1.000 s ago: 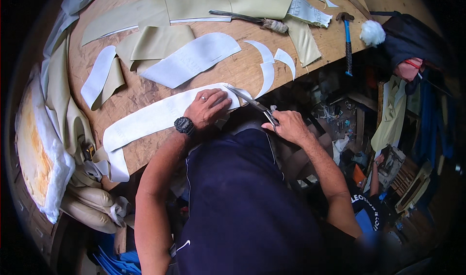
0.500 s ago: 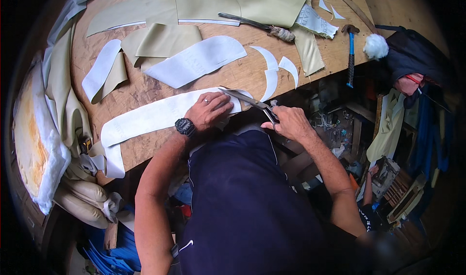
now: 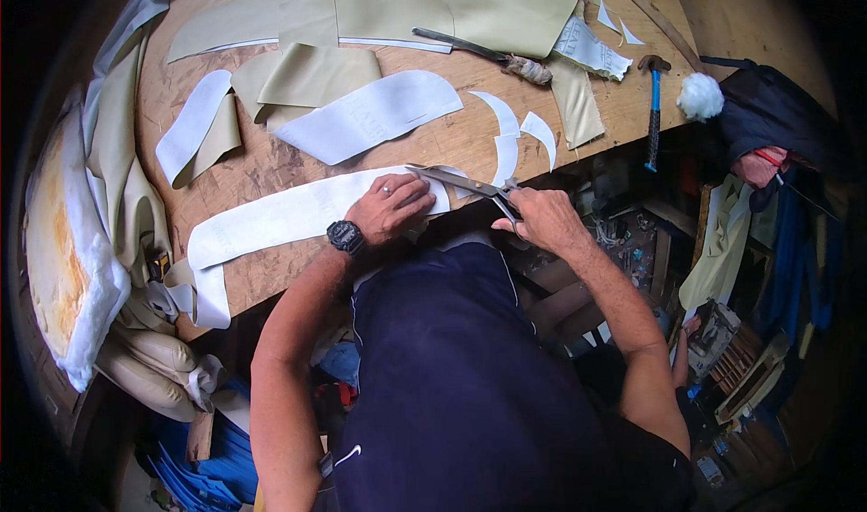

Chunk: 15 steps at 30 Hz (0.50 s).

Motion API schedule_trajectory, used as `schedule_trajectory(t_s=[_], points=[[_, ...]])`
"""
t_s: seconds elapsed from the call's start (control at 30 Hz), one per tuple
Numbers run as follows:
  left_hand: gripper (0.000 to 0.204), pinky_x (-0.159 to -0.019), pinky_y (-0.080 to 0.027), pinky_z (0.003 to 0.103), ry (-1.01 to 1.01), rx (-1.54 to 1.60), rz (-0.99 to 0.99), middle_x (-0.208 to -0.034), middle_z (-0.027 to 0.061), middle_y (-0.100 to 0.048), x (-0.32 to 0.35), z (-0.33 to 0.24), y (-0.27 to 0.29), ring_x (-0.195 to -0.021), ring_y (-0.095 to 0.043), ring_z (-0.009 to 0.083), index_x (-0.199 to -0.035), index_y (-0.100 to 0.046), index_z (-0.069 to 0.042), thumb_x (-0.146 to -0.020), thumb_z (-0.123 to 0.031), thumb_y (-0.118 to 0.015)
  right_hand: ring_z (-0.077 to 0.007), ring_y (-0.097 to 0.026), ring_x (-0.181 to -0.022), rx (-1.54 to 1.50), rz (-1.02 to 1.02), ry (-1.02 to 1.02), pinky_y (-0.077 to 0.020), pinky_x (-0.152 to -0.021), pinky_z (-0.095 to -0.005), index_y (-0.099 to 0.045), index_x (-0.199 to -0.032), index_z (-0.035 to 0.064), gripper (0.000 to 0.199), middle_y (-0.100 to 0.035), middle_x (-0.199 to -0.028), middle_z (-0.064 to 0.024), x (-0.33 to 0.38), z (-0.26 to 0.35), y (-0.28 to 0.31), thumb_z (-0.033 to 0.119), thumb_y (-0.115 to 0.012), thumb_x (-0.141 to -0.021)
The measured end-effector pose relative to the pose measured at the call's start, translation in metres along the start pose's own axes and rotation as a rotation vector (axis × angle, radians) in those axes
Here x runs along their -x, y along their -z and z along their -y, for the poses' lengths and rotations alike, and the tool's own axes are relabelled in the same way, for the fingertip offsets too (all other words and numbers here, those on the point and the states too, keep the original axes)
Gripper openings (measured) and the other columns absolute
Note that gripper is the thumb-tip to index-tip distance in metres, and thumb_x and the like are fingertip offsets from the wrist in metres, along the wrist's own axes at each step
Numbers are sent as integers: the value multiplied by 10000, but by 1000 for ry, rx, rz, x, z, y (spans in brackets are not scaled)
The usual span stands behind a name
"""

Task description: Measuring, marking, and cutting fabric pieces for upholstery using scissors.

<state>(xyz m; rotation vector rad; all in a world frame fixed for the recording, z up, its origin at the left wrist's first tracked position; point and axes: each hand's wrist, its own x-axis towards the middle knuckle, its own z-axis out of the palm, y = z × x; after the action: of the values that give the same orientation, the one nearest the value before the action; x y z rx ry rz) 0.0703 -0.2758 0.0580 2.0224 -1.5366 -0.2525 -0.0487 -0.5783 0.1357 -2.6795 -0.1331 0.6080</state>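
Observation:
A long strip of upholstery leather (image 3: 280, 212) lies along the table's near edge, white backing up, its left end folded over. My left hand (image 3: 390, 207), fingers bent and close together, grips and presses down the strip near its right end. In my right hand (image 3: 549, 220) is a pair of scissors (image 3: 474, 186), fingers wrapped round the handles. The blades point left across the strip's right end, their tips just above my left fingers. A narrow curved edge of material shows beyond the blades. White crescent offcuts (image 3: 506, 157) lie farther off, right of the strip.
Several cut pieces, including a white-backed panel (image 3: 370, 115) and beige leather (image 3: 506, 6), cover the wooden table (image 3: 262, 282). A wrapped-handle blade (image 3: 524, 68) and a hammer (image 3: 654, 115) lie farther back. Foam padding (image 3: 72, 268) stands left. Another person's arm (image 3: 684, 349) shows lower right.
My right hand has shifted slightly right with the scissors, whose blades look closer together. My left hand stays on the strip. The view has moved a little.

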Motion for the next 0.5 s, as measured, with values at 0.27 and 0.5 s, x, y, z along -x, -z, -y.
schedule_trajectory(t_s=[0.27,0.5], points=[[499,-1031,-432,453,-30,6,-20,-1324,120,-568,18,-4,-8,-1224,-546,301,-1290,-587,-100,-815,-226,-672,-388,-659,-738,-48,-56,-42,-516,-665,-485,-637,-862,61,433,-655,-753,-155,8,-6,-7,473,-756,-801],[551,-1015,-446,461,10,92,-28,-1282,132,-568,9,-13,-7,-1221,-533,338,-1280,-590,-100,-744,-155,-704,-357,-536,-1117,146,-305,-113,-460,-917,-446,-572,-1146,67,603,-582,-1157,-129,-2,-88,26,129,-852,-616]])
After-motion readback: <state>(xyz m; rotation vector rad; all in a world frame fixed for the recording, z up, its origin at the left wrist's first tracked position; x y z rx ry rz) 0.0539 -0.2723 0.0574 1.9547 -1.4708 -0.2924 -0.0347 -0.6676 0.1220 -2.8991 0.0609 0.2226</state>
